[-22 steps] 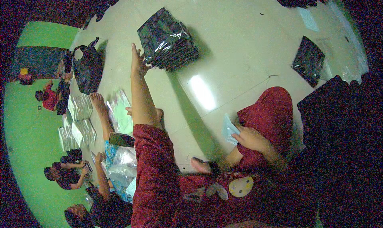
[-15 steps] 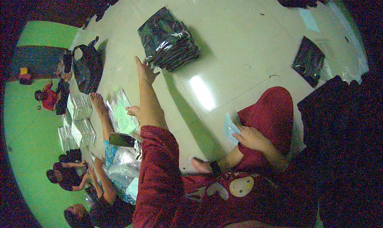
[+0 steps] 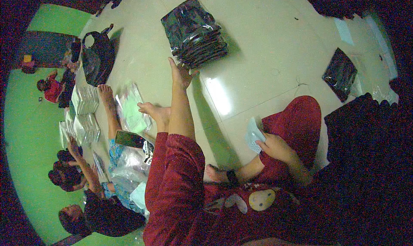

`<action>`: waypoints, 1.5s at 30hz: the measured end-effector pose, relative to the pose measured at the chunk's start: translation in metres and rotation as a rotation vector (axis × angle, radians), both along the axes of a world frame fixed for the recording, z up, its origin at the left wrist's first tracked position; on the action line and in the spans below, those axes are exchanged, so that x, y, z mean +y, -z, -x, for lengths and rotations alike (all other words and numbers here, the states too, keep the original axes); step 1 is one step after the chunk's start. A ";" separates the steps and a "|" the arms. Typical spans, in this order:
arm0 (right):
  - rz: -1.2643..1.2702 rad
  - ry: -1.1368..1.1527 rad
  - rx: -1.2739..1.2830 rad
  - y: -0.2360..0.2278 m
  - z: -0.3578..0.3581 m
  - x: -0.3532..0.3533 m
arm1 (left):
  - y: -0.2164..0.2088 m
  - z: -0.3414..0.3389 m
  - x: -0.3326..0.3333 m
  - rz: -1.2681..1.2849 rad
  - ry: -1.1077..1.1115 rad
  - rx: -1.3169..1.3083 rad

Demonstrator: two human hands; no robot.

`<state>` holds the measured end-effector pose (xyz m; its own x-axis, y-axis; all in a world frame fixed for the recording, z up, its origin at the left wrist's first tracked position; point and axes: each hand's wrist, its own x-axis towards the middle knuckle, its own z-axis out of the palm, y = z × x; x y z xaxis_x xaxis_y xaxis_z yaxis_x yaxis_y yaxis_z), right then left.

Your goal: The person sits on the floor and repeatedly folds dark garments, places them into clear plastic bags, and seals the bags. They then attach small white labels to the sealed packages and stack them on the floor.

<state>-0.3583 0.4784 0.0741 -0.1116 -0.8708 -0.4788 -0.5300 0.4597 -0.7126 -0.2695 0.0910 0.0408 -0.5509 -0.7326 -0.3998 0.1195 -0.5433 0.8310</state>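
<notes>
My left arm, in a red sleeve, reaches out over the floor. At its end my left hand [image 3: 184, 77] has thumb and fingers spread apart at the near edge of a stack of glossy black plastic packets [image 3: 193, 33]; some fingertips are hidden against the stack. Near my bent right knee, my right hand [image 3: 277, 148] is closed on a light blue patterned sheet [image 3: 254, 135], pinched at its right side and standing up from the fingers.
Another black packet [image 3: 340, 75] lies on the right. To the left are a knotted black bag [image 3: 98, 59], clear packs with green contents [image 3: 134, 110], a phone [image 3: 129, 139] and white stacks [image 3: 87, 127]. A co-worker [image 3: 109, 216] sits close at lower left; others sit beyond.
The view has shifted, moving the black stack up and right in the picture; my left hand remains at its edge. The co-worker's arm now reaches toward the white stacks. My right hand still holds the sheet.
</notes>
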 end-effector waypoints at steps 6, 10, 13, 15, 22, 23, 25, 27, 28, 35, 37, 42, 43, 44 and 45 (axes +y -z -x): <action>0.054 0.000 0.020 0.003 0.000 0.003 | 0.013 -0.053 0.051 -0.125 -0.095 -0.197; 0.187 0.027 0.044 0.002 -0.002 0.003 | -0.017 -0.133 0.101 0.204 0.194 -0.204; 0.272 0.065 0.058 -0.001 -0.003 0.003 | -0.032 -0.179 0.129 0.862 0.020 -0.811; 0.162 0.068 0.042 -0.004 -0.003 0.002 | -0.053 -0.228 0.133 1.075 -0.087 -1.020; 0.028 0.082 0.084 0.001 -0.004 -0.001 | -0.055 -0.299 0.151 1.020 0.171 -1.211; 0.029 0.084 0.059 0.002 -0.004 -0.001 | -0.051 -0.296 0.150 1.036 0.209 -1.280; -0.022 0.118 0.002 0.004 -0.002 0.000 | -0.050 -0.294 0.146 1.034 0.274 -1.322; 0.035 0.087 0.096 0.007 -0.003 -0.001 | -0.056 -0.300 0.141 1.021 0.295 -1.270; 0.010 0.098 0.084 0.008 -0.003 0.000 | -0.061 -0.306 0.139 0.931 0.325 -1.188; 0.004 0.126 0.131 0.015 -0.002 0.001 | -0.082 -0.386 0.151 0.391 0.391 -1.159; 0.049 0.101 0.098 0.015 -0.001 0.000 | -0.076 -0.392 0.151 0.423 0.340 -1.032; 0.019 0.095 0.092 0.015 -0.001 -0.001 | -0.071 -0.387 0.142 0.369 0.319 -1.047; 0.045 0.093 0.132 0.014 -0.002 -0.001 | -0.071 -0.385 0.142 0.393 0.286 -1.066; 0.017 0.102 0.176 0.013 -0.003 -0.001 | -0.072 -0.385 0.143 0.412 0.290 -1.062; 0.069 0.094 0.148 0.012 -0.004 -0.002 | -0.072 -0.384 0.145 0.437 0.280 -1.075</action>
<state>-0.3541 0.4766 0.0617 -0.2583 -0.8834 -0.3911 -0.5884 0.4650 -0.6615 0.1147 0.2360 0.1126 -0.2491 -0.8291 -0.5005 -0.8282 -0.0855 0.5538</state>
